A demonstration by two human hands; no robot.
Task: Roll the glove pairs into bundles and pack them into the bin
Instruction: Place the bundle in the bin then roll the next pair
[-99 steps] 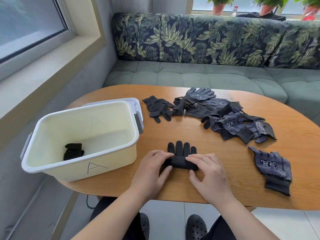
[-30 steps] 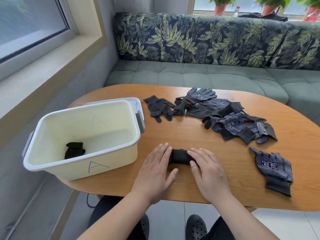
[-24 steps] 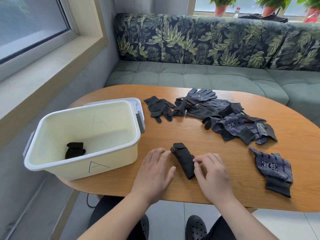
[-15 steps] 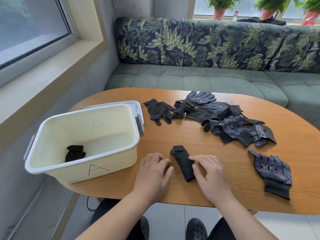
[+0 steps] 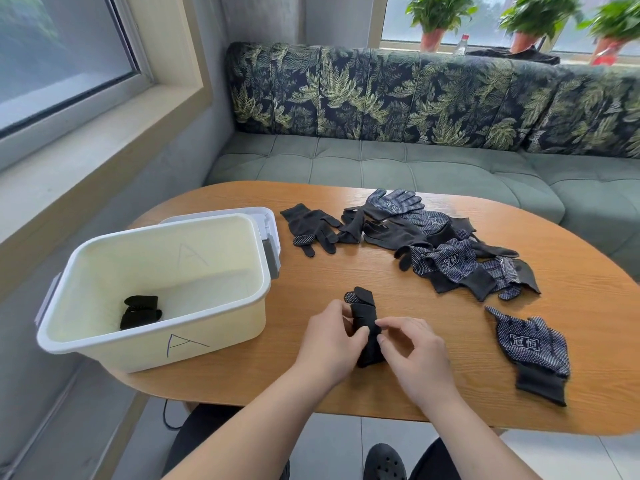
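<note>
While both hands work on it, the rolled black glove bundle [image 5: 363,327] lies near the desk's [image 5: 346,265] front edge, about mid-length. Its long axis runs away from the person, and a dotted fingertip pokes out at the far end.

Left hand [image 5: 329,344]: fingers and thumb curled round the roll's left side.

Right hand [image 5: 415,355]: thumb and forefinger pinch the roll's right side, other fingers loosely curled.

Cream bin [image 5: 156,341], marked "A", stands at the desk's left end on its pale lid [image 5: 266,216]. One black bundle [image 5: 140,311] lies on the bin floor.

Heap of loose gloves [image 5: 446,258], dotted and plain, sits toward the back edge. Single dotted glove [image 5: 533,344] lies flat near the front edge on the right, apart from the heap.
</note>
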